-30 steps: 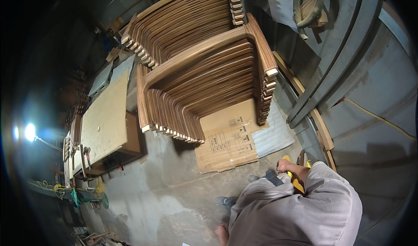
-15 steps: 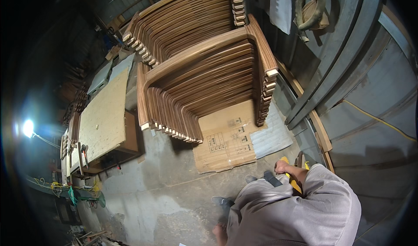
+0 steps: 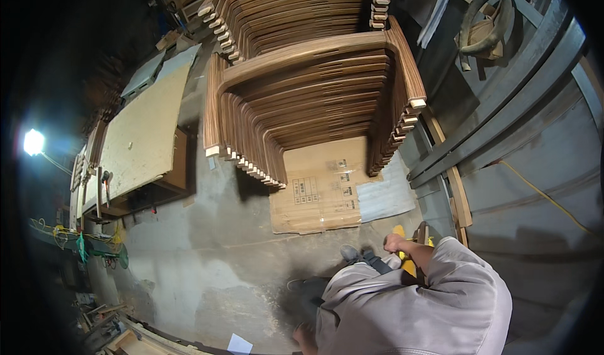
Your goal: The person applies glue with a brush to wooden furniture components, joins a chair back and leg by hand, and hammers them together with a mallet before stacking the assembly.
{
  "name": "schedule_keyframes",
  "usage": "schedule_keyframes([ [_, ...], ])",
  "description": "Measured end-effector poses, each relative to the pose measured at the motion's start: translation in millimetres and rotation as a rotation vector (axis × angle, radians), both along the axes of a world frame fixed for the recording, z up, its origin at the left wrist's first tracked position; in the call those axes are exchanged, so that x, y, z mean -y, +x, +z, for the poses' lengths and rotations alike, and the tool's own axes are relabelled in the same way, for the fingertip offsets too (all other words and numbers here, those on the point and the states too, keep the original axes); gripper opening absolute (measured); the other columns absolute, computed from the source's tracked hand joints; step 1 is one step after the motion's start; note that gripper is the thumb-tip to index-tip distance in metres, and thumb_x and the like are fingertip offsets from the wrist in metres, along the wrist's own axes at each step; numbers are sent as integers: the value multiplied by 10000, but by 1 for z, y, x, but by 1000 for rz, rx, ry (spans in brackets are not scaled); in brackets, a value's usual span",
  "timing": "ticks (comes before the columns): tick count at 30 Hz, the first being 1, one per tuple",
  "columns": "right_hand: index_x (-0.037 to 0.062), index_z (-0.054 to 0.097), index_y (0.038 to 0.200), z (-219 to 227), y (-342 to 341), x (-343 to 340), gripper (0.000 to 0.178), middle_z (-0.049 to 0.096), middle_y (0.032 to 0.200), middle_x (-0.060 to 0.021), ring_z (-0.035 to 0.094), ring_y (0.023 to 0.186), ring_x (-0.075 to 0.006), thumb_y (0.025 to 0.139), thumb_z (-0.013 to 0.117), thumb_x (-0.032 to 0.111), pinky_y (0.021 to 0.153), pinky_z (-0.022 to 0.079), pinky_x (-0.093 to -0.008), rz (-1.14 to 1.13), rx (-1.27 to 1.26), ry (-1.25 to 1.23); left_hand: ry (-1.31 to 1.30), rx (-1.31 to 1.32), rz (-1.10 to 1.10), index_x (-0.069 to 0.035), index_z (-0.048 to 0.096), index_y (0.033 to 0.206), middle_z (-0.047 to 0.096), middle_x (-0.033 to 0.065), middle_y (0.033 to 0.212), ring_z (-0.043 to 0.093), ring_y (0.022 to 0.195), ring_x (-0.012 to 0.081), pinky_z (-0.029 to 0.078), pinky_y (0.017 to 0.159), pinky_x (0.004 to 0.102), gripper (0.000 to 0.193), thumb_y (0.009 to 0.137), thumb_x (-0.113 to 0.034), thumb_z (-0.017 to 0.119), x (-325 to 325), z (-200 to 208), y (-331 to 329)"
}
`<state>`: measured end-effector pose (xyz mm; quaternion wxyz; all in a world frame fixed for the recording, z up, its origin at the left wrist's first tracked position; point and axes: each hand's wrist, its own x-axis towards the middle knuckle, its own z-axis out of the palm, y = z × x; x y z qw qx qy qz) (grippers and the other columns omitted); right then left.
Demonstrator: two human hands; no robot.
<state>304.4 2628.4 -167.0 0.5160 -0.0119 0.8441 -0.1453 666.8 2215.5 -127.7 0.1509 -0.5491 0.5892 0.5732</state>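
Note:
At the lower right, my right hand [image 3: 395,242] is closed around a yellow bar-like object [image 3: 409,267], whose full shape is hidden by my arm and clothes. A dark brown upright piece [image 3: 422,232] stands just beside it. My left hand [image 3: 304,337] hangs low by my side near the bottom edge, holding nothing visible; its fingers are too small and dim to read. Ahead of me stands a stack of curved brown wooden frames [image 3: 308,106], nested one behind another with pale end tenons. The flattened cardboard [image 3: 314,213] lies beneath and in front of this stack.
A second stack of wooden frames [image 3: 302,9] stands behind the first. On the left is a workbench with a pale board top [image 3: 141,135]. A metal wall with beams [image 3: 503,122] runs along the right. White paper [image 3: 240,343] lies on the floor.
My view has shifted, so the stacks sit further right and the white paper shows more fully. My left foot has moved leftward. The right hand keeps its grip on the yellow object.

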Motion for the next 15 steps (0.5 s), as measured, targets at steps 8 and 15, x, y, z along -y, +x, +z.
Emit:
schedule_keyframes([
  [8, 70, 701, 929, 0, -18, 83, 272, 691, 733, -130, 675, 610, -221, 726, 548, 168, 545, 543, -341, 5, 65, 72, -591, 59, -829, -167, 708, 973, 688, 118, 903, 648, 834, 320, 500, 705, 416, 309, 812, -363, 531, 34, -20, 73],
  [15, 87, 703, 953, 33, -22, 193, 331, 691, 776, -148, 676, 718, -273, 685, 568, 226, 654, 541, -373, 310, -99, -2, -563, -448, -342, -139, 680, 988, 675, 113, 877, 637, 806, 294, 497, 677, 397, 271, 775, -277, 583, 89, -19, 118],
])
